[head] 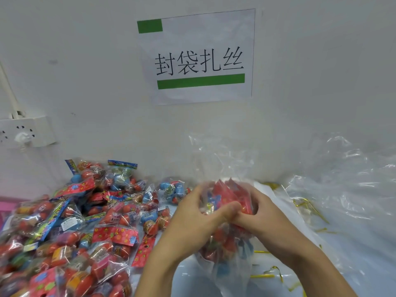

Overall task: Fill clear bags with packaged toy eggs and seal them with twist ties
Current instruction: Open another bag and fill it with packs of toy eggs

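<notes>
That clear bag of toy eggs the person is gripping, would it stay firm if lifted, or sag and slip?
The clear bag would probably sag: its thin film crinkles and bulges below the left hand and right hand. The glossy plastic looks slippery, so both hands bunching the neck seems wise. The rounded eggs inside would likely shift about.

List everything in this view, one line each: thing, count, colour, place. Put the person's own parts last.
packaged toy eggs: a large pile, too many to count, mostly red and blue, left side of the table
clear bag: one, part-filled with egg packs, centre, gathered in both hands
loose clear bags: a heap, count unclear, transparent, right
twist ties: several, gold and yellow, scattered on the table at right
paper sign: one, white with green bars and black characters, on the wall
wall socket: one, white, plug in it, left wall
left hand: grip closed on the bag
right hand: grip closed on the bag
</notes>
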